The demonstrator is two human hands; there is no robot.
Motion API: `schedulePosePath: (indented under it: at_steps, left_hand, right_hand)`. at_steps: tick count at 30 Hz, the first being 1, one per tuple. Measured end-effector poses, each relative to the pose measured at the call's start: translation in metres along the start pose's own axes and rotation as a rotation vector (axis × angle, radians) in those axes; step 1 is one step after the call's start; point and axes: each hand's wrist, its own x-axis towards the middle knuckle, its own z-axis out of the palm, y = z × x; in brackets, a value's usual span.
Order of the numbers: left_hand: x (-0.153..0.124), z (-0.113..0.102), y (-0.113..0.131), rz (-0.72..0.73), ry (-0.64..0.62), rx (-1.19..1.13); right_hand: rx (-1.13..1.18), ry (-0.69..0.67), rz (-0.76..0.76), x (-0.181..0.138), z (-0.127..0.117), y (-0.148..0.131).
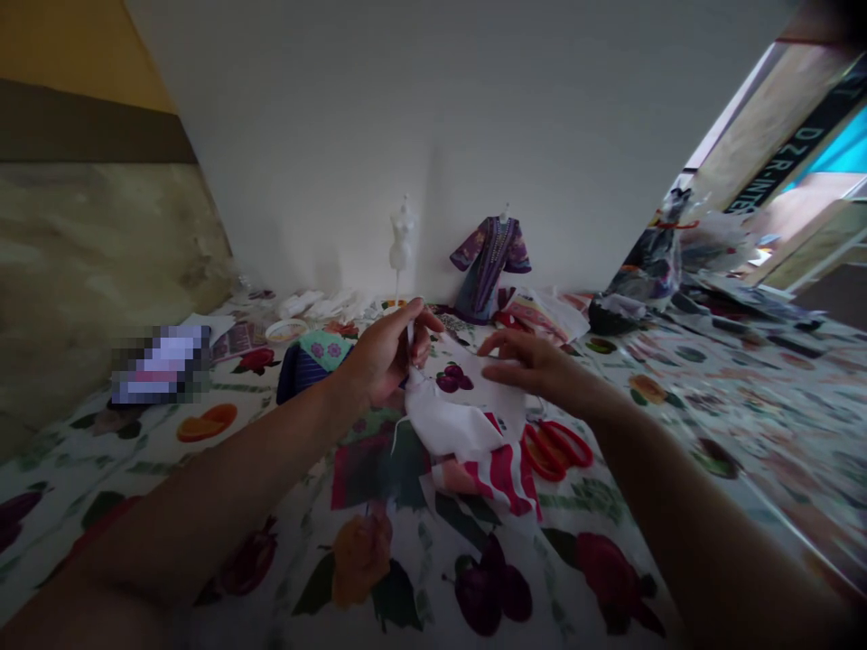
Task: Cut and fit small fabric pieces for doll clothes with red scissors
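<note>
My left hand (393, 354) is raised over the table, thumb and fingers pinched on a narrow upper part of a white cloth (451, 422). The cloth hangs in soft folds below it. My right hand (532, 368) is held at the cloth's right side, fingers bent and their tips a little apart; any small thing between them is too dim to make out. Under the white cloth lies a pink-and-white striped fabric (505, 483). Red-handled scissors (556, 451) rest just right of the cloth, below my right hand, their blades hidden.
A bare white mini dress form (402, 236) and another wearing a purple patterned robe (489, 266) stand by the white board (325, 135). Folded blue and green fabric (312, 361) lies left. A blurred-out device (163, 366) sits farther left. Plastic bags (667, 257) crowd the right back.
</note>
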Motion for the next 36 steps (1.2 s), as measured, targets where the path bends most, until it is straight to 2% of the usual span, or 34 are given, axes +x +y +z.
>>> schedulePosePath:
  at_steps: [3, 6, 11, 13, 15, 18, 20, 22, 24, 28, 31, 36]
  left_hand:
    - [-0.007, 0.010, 0.004, 0.042, -0.093, 0.041]
    - [-0.019, 0.023, 0.005, 0.050, -0.139, 0.171]
    - [-0.027, 0.031, 0.003, 0.138, -0.301, 0.462]
    - [-0.026, 0.028, 0.003, 0.154, -0.267, 0.522]
    - [-0.024, 0.026, 0.001, 0.216, -0.135, 0.600]
    - [-0.029, 0.026, -0.004, 0.431, 0.072, 0.741]
    - [-0.035, 0.030, -0.011, 0.504, 0.048, 0.833]
    - [-0.040, 0.034, -0.020, 0.468, -0.063, 0.914]
    - [-0.040, 0.036, -0.028, 0.414, -0.108, 0.952]
    - [-0.035, 0.035, -0.037, 0.366, -0.045, 0.900]
    - [-0.034, 0.034, -0.037, 0.344, -0.083, 0.822]
    - [-0.032, 0.030, -0.033, 0.266, -0.060, 0.819]
  right_hand:
    - [0.016, -0.053, -0.050, 0.001, 0.025, -0.010]
    - [0.167, -0.058, -0.102, -0.001, 0.046, -0.021]
    - [0.355, -0.025, -0.044, -0.004, 0.056, -0.024]
    - [0.455, -0.030, 0.050, -0.004, 0.054, -0.022]
    - [0.532, 0.015, 0.152, -0.004, 0.050, -0.021]
    - [0.594, 0.215, 0.208, -0.004, 0.041, -0.024]
    - [0.641, 0.328, 0.195, -0.005, 0.035, -0.031]
    - [0.676, 0.390, 0.168, -0.007, 0.030, -0.041]
    - [0.692, 0.409, 0.129, -0.012, 0.027, -0.052]
    - [0.679, 0.316, 0.102, -0.022, 0.030, -0.067]
    - [0.616, 0.226, 0.087, -0.027, 0.034, -0.072]
    - [0.561, 0.198, 0.083, -0.026, 0.031, -0.070]
